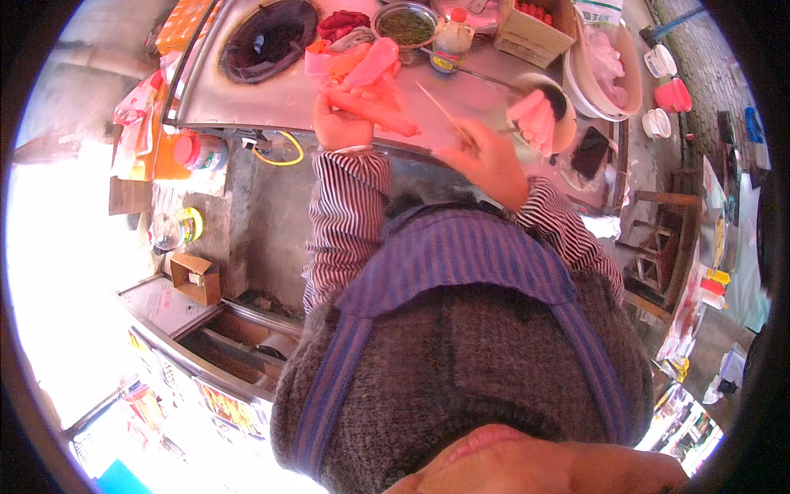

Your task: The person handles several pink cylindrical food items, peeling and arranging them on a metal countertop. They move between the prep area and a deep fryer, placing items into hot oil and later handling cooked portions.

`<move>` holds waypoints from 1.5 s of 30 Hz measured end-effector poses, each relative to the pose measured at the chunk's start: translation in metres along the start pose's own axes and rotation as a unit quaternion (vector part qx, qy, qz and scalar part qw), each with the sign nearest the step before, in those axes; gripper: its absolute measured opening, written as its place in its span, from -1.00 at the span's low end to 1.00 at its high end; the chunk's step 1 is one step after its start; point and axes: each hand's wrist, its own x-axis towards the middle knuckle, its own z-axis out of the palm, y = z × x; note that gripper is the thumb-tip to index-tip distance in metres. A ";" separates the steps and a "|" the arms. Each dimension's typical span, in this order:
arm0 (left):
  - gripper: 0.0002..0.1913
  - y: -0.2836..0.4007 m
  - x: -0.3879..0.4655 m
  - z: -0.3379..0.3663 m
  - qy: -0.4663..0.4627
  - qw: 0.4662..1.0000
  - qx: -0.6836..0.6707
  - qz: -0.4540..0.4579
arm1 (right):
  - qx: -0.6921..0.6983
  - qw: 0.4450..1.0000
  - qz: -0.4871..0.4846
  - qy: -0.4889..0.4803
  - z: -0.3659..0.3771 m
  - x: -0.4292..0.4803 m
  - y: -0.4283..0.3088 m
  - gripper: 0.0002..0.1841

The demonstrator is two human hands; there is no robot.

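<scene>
A reddish sausage lies across my left hand, which grips it near one end. Right behind it is a heap of red and pink plastic bags. My right hand, slightly blurred, pinches a thin wooden skewer whose far end points up and left, apart from the sausage. To the right of that hand, several pale pink sausages rest in a round pot. Both hands are over the front edge of the metal worktop.
A dark round pan is set into the worktop at left. Further back are a metal bowl of green food, a red-capped bottle and a cardboard box. A white tub and a dark phone-like slab lie at right.
</scene>
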 end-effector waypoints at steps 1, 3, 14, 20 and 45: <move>-0.79 -0.007 0.000 0.002 -0.003 1.000 -0.002 -0.023 | 0.001 1.000 -0.008 0.010 0.004 0.004 -0.002 -0.67; -0.75 -0.018 -0.004 0.005 -0.008 0.999 -0.023 -0.047 | 0.013 0.997 -0.069 0.040 0.010 0.013 -0.003 -0.65; -0.71 -0.025 -0.014 0.007 -0.052 0.995 -0.045 -0.065 | 0.023 0.995 -0.089 -0.026 0.003 0.008 0.002 -0.77; -0.72 -0.042 -0.008 -0.002 -0.054 0.976 0.032 -0.207 | 0.181 0.973 0.035 -0.137 0.002 0.011 0.007 -0.76; -0.66 -0.001 -0.007 0.006 0.041 0.986 0.100 0.126 | -0.021 0.992 -0.075 -0.096 -0.002 -0.009 -0.014 -0.82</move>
